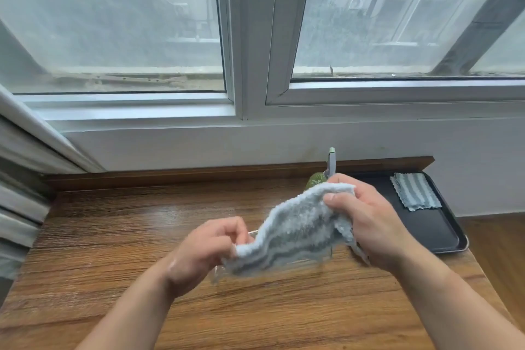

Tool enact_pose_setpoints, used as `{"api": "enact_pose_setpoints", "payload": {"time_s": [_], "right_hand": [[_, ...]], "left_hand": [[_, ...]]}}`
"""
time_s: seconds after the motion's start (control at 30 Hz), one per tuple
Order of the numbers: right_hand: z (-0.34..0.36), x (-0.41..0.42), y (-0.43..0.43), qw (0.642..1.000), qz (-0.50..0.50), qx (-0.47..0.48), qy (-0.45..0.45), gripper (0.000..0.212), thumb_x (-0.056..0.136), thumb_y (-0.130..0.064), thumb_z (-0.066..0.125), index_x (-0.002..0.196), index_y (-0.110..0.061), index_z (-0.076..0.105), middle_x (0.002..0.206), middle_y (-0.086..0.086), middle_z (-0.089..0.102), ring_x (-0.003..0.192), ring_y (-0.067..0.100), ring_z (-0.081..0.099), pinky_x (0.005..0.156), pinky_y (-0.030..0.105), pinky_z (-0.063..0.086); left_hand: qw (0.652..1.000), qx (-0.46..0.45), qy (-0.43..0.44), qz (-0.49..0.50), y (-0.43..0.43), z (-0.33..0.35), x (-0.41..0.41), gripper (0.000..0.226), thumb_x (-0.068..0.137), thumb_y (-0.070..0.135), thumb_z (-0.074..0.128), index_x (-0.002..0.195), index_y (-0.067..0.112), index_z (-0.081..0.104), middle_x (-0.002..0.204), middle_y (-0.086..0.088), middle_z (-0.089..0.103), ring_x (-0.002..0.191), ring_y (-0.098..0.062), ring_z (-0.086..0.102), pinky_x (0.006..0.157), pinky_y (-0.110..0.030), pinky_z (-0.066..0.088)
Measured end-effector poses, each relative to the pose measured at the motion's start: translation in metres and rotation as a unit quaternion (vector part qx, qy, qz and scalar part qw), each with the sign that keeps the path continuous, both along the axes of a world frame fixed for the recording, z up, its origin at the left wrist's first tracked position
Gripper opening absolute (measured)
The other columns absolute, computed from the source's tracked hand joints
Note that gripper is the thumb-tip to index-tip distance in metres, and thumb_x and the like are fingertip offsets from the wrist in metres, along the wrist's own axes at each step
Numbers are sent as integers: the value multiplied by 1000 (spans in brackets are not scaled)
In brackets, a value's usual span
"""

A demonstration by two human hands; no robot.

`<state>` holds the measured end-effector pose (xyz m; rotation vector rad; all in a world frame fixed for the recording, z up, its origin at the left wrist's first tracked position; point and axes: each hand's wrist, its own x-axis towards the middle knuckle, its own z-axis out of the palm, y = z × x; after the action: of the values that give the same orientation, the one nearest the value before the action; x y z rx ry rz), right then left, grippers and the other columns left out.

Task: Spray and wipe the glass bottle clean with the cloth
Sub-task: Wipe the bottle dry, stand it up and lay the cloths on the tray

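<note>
Left hand [204, 247] clenched on the 9 o'clock end of the fluffy blue-grey striped cloth [298, 224]; right hand [366, 221] pinches its 3 o'clock end, thumb on top. The clear glass bottle [218, 272] is wrapped inside the cloth and shows only in slivers above the brown wooden table [113, 236]. Green trigger spray bottle [331, 163] at 12 o'clock of the right hand; black tray [426, 230] at 2 o'clock.

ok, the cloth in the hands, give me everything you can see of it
The cloth is fluffy terry-like fabric, pale blue-white with grey stripes, slightly blurred. It slants above the wooden table, high end right. The right hand grips the upper end, thumb on top; the left hand grips the lower end. Clear glints show at its lower edge; what it covers is hidden.
</note>
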<state>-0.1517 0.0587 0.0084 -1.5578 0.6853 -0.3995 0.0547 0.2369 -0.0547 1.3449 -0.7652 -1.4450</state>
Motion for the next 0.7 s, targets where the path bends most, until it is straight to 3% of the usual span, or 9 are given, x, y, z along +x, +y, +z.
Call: {"api": "enact_pose_setpoints", "payload": {"time_s": [0.07,0.13,0.23,0.3,0.37,0.43,0.5,0.6,0.7], "right_hand": [[9,6,-5,997,63,-32,30,29,86,-26,56,88,3,54,76,11,55,69,23,52,67,41,41],[19,14,-8,989,124,-54,67,24,87,-28,57,86,-3,57,75,6,56,69,21,53,67,40,41],[29,25,-11,976,167,-85,106,19,89,-32,59,87,-13,63,78,0,63,73,18,59,69,45,48],[28,27,-16,979,152,-81,106,25,92,-40,60,91,-16,66,83,1,67,77,18,64,75,48,51],[21,22,-22,991,98,60,74,49,91,-58,58,106,-12,69,100,10,72,92,30,69,85,51,50],[6,14,-21,956,58,286,21,79,89,-73,47,128,-6,64,126,23,67,116,43,63,98,54,48],[-14,4,-10,930,24,366,7,89,86,-78,46,136,-6,57,131,26,64,113,41,65,93,51,54],[-37,-1,17,943,-14,329,48,79,79,-51,75,144,-17,45,115,17,72,87,29,71,69,39,58],[-46,-6,32,973,-75,214,45,81,83,-6,79,145,-39,40,101,23,75,89,34,75,80,44,58]], "left_hand": [[991,-1,-12,-133,-3,7,2,43,75,23,68,116,14,61,117,-11,72,106,-28,63,85,-45,44],[988,-12,-71,-135,-14,18,-6,60,83,33,76,138,19,56,134,-6,68,126,-24,63,105,-49,48],[981,-43,-162,-94,-31,27,-23,36,90,27,80,123,17,71,119,-4,76,112,-23,72,103,-51,54],[988,-62,-127,-67,-34,23,-30,24,93,21,75,115,11,75,114,-7,78,107,-25,74,96,-47,57],[996,-69,-44,-30,-34,21,-34,28,92,20,72,118,9,73,118,-13,76,110,-29,72,93,-42,57],[996,-62,55,15,-31,16,-36,37,92,19,69,127,7,68,128,-21,70,117,-39,67,97,-49,54],[988,-46,132,69,-30,10,-39,34,93,16,66,125,6,69,127,-25,69,114,-40,68,94,-49,56],[982,-18,129,136,-28,3,-40,25,96,12,64,118,1,70,119,-27,71,105,-38,71,84,-42,60],[980,9,77,181,-28,0,-41,30,90,17,67,114,-1,70,116,-29,72,103,-41,72,83,-47,58]]}}
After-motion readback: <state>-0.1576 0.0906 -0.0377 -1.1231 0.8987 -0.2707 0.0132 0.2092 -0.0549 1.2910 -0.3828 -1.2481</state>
